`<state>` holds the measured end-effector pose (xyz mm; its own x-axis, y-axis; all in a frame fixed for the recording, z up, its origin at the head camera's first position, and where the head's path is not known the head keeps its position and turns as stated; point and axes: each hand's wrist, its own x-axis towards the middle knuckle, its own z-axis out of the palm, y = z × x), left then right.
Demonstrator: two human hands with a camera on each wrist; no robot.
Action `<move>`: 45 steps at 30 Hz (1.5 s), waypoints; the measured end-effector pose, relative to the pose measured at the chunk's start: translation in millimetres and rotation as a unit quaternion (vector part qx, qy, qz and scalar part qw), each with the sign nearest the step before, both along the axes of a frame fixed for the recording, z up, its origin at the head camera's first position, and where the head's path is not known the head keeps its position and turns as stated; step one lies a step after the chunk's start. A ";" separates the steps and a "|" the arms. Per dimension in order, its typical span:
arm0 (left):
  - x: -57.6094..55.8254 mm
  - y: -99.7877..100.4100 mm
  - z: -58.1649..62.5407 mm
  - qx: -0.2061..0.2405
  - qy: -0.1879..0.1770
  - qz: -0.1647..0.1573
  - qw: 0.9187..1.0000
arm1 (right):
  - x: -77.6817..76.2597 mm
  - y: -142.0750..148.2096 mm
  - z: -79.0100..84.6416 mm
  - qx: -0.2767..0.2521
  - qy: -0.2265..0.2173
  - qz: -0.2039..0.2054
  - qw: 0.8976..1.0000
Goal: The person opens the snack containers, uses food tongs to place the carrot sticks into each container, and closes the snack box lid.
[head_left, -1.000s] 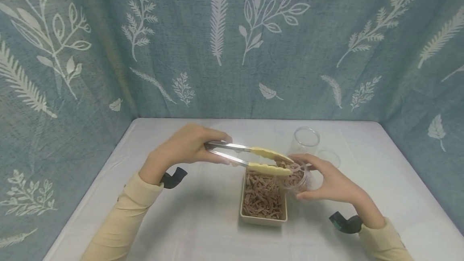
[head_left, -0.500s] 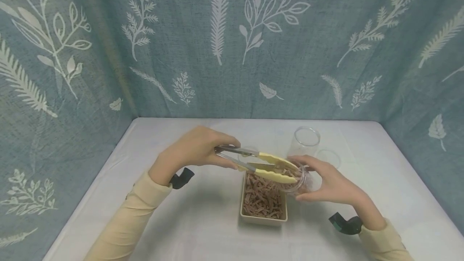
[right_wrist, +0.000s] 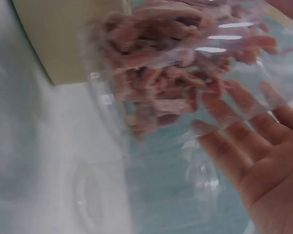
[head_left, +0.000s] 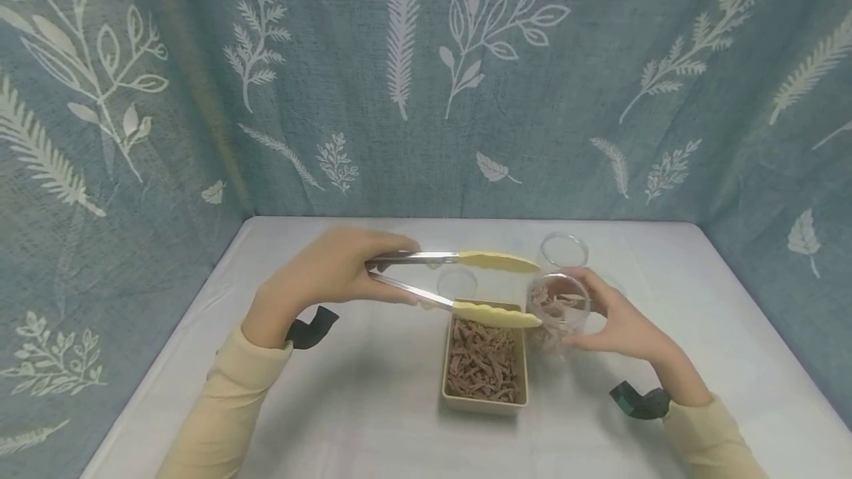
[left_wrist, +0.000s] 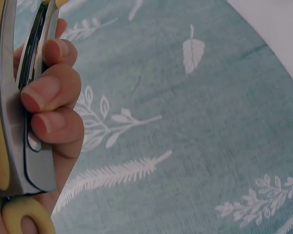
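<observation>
My left hand grips metal tongs with yellow tips; their arms are spread, with nothing between the tips. In the left wrist view, the fingers curl round the steel handle. My right hand holds a clear plastic jar round its side, mouth up. Brownish, jerky-like strips partly fill this jar. Left of it on the table, a beige rectangular box is filled with similar strips. The tong tips are above the box's far end, beside the jar.
Behind the held jar stands another clear jar, partly hidden. A clear round lid lies behind the box, and another faint clear disc shows beyond my right hand. A patterned blue-green curtain borders the white table.
The tongs entered the tilted jar's mouth, then drew back left and spread wider. The jar has turned more upright and shifted slightly right, away from the box.
</observation>
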<state>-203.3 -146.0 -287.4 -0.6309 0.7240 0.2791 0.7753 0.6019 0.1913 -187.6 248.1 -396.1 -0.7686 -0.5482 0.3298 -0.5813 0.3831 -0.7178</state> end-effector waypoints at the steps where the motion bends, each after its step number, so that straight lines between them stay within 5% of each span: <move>1: 0.6 -2.1 0.1 0.002 0.001 0.001 1.000 | -1.3 2.4 -1.3 -0.018 -0.003 0.000 1.000; 8: 1.0 -7.0 -8.0 -0.027 -0.013 0.018 0.999 | -7.7 7.9 -6.5 -0.123 0.015 0.017 0.992; 17: -4.1 -1.1 -25.9 -0.078 -0.049 0.013 0.996 | -7.1 5.3 -7.3 -0.225 0.019 -0.036 0.974; 32: -8.6 19.5 -30.6 -0.168 -0.036 -0.008 0.985 | -14.7 9.0 -6.9 -0.180 0.018 -0.023 0.983; 40: -11.3 42.4 -23.1 -0.251 -0.052 -0.015 0.967 | -13.0 8.3 -4.0 -0.175 0.031 -0.012 0.984; 45: -14.6 49.5 -26.7 -0.259 -0.052 -0.038 0.964 | -12.0 8.2 -2.8 -0.171 0.023 -0.020 0.985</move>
<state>-217.8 -96.5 -314.1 -0.5760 0.7941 -0.1940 0.8136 0.5800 -0.0411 -199.6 256.2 -398.9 -0.7670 -0.3692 0.5249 -0.6059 0.1472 -0.7818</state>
